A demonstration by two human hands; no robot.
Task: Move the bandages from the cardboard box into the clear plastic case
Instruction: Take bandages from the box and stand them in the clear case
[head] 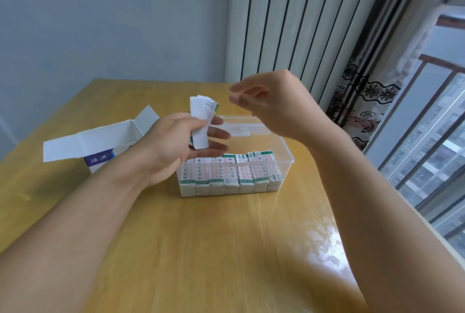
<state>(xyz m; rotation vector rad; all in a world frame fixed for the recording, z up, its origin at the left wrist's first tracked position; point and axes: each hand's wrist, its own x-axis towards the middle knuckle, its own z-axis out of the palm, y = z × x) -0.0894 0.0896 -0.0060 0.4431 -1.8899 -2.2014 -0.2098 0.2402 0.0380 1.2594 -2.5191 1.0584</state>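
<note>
Here, a clear plastic case [284,151] sits on a yellow wooden surface [226,249], and everything else is placed in relation to it. Inside the case, along its near wall, white bandage packets with green and red print [234,174] stand packed side by side in a row of stacks; the far part of the case looks unfilled. The left hand [173,146] hovers above the case's left end, its thumb and fingers pinching a small fanned bundle of bandages [201,123] that stands roughly upright, above the rim and not touching the packets below. The right hand [274,103] is raised above the far right part of the case, higher than the bundle and a little apart from it; its fingers are loosely curled with thumb and forefinger close together, and blur hides whether anything is held between them. Both forearms reach in from the near edge of the surface, passing either side of the case. Just left of the case lies a white and blue cardboard box [105,146] with its flaps open, partly hidden behind the left wrist. Beyond the case are a pale wall, a striped curtain [302,23], and on the right a window [440,136].
</note>
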